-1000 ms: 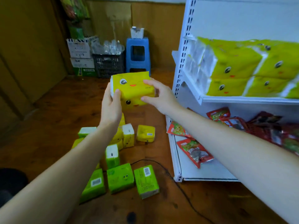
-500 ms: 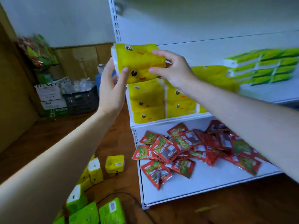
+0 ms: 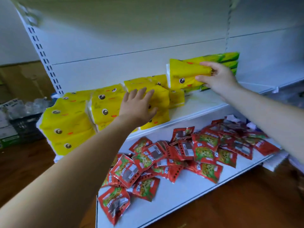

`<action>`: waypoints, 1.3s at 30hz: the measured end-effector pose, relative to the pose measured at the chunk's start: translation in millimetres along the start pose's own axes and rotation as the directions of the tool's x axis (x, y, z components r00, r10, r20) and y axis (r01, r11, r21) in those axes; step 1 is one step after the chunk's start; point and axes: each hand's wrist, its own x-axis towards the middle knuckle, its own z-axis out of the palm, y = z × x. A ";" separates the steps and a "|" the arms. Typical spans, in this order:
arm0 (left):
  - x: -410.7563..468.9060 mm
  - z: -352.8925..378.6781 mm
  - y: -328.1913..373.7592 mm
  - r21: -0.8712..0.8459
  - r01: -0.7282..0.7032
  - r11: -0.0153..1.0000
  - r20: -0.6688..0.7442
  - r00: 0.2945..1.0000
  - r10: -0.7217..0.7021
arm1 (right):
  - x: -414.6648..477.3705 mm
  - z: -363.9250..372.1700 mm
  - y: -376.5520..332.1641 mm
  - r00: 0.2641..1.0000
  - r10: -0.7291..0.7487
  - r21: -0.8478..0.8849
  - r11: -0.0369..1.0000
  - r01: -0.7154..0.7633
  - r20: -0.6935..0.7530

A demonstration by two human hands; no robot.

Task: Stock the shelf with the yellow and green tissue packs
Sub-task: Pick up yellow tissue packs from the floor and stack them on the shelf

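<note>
My right hand (image 3: 217, 78) grips a yellow tissue pack (image 3: 184, 73) by its right end, above the white middle shelf (image 3: 205, 102), in front of a stack of green packs (image 3: 230, 60) at the back. The held pack tilts, its white end facing left. My left hand (image 3: 139, 106) is open, fingers spread, in front of the row of yellow packs (image 3: 105, 106) stacked on the shelf's left part; I cannot tell whether it touches them. Each yellow pack bears a printed face with dark eyes.
The lower shelf (image 3: 181, 195) carries a heap of red snack packets (image 3: 164, 162). The shelf's perforated upright (image 3: 44, 58) stands at the left. Beyond it on the wooden floor sit a dark crate (image 3: 24, 122) and boxes (image 3: 8, 129). Bare shelf lies right of the yellow packs.
Left hand let go of the yellow pack and dropped to the stacked row. Right hand carried the pack rightward over the shelf toward the green stack. The view swung right.
</note>
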 end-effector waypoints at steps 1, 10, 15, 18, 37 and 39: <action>4.7 4.4 2.0 0.033 0.021 0.999 0.018 1.000 -0.021 | 7.5 1.1 9.5 1.000 0.011 -0.004 1.000 -0.011 -0.013; 5.7 24.2 1.2 0.146 0.026 0.989 -0.065 0.998 -0.016 | 58.8 53.5 52.4 0.998 0.060 -0.080 0.995 -0.059 0.010; 8.0 26.8 6.8 0.175 0.023 0.984 -0.055 0.998 -0.014 | 69.4 76.6 71.4 0.993 0.104 -0.169 0.981 -0.094 0.048; 6.7 27.7 4.5 0.164 0.024 0.986 -0.082 0.997 -0.011 | 75.4 84.3 76.6 0.989 0.107 -0.198 0.976 -0.086 0.098; 0.6 10.3 2.4 0.135 0.019 0.991 -0.049 0.999 -0.012 | 56.6 73.0 47.9 0.996 -0.045 -0.278 0.958 0.065 0.078; -3.4 3.5 -1.1 0.095 0.046 0.994 -0.073 0.997 -0.039 | 50.6 75.5 28.0 0.986 -0.122 -0.271 0.951 0.149 0.115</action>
